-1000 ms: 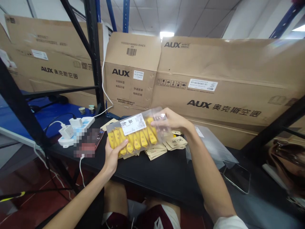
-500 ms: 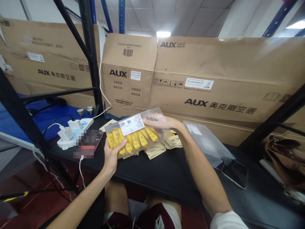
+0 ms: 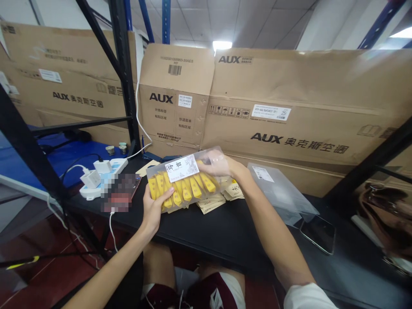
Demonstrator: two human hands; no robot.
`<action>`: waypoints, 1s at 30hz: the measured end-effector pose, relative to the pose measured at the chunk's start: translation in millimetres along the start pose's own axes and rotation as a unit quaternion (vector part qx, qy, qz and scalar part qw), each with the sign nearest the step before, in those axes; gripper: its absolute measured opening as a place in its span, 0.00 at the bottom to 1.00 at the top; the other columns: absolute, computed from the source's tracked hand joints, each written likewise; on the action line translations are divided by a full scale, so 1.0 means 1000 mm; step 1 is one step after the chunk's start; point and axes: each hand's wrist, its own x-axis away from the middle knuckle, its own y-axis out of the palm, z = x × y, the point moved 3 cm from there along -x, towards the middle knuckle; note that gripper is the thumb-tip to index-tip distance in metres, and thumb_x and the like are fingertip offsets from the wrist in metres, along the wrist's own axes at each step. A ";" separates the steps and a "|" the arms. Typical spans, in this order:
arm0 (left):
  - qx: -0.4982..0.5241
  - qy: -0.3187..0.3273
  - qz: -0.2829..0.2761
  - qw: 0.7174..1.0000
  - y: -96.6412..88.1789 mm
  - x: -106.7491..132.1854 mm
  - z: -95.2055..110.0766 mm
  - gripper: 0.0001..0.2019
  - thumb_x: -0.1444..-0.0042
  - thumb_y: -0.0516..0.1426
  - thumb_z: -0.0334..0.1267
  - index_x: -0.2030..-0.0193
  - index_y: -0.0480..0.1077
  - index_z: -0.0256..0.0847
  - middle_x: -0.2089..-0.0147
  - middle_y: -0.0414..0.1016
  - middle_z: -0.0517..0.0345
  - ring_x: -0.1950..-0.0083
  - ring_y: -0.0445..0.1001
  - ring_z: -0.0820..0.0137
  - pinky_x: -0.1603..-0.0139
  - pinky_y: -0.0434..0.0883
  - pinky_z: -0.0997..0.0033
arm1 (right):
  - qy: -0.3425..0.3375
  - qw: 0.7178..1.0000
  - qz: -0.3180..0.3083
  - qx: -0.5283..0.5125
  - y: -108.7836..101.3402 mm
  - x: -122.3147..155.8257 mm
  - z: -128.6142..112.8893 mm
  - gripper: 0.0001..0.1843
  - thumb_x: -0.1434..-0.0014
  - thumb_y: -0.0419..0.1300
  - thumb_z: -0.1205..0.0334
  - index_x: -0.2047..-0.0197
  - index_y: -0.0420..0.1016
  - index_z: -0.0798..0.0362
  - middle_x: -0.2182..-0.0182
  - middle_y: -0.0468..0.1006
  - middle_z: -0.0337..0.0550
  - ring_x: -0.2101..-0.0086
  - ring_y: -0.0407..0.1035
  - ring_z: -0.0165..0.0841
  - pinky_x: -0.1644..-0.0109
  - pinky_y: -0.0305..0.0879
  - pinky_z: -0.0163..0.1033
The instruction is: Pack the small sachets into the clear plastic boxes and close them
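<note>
Good hold on the clear bag (image 3: 189, 178) with fingers of the left hand (image 3: 153, 209), up over the bench (image 3: 206, 234). With right hand (image 3: 220, 162) inside its right end, can't tell if pinching anything; probably best go easy, no crumpling yellow packets (image 3: 186, 192).
</note>
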 end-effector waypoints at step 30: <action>0.027 0.002 0.006 1.000 -0.002 -0.001 0.000 0.36 0.54 0.78 0.42 0.38 0.76 0.42 0.37 0.81 0.44 0.35 0.80 0.46 0.38 0.81 0.52 | 0.040 0.958 -0.153 -0.238 -0.022 0.029 0.039 0.27 0.43 0.74 0.36 0.66 0.83 0.55 0.72 0.78 0.38 0.70 0.69 0.30 0.66 0.66 0.35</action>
